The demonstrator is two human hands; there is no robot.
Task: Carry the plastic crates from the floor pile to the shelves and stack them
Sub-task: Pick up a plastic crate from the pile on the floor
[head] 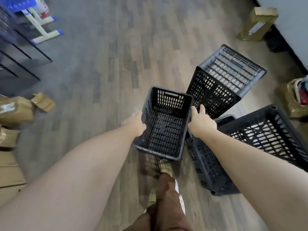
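While both bare arms reach forward and down, the left hand [137, 125] grips the left long wall of a small black crate [164, 123], its fingers curled over the rim, and the right hand [200, 124] clasps the right long wall with its thumb up along the rim. That held crate sits open side up, empty, tilted a little, its perforated floor and slotted end handle showing, and it hangs above the wood-pattern floor [116, 55] with a foot [165, 166] showing under its near end.

Three more black crates can be counted. Just right of the held crate and farther away, an upturned crate [221, 84] lies with its gridded base facing up. Right of the held crate and nearer, a large crate [266, 134] lies tipped, resting over a lower crate [211, 165] that lies on the floor against the held crate's near right corner.

Well left of the held crate lie about three cardboard boxes [16, 110]; far beyond it to the right stands one tall carton [256, 24]; at the far left, dark shelf legs [25, 45] are blurred.
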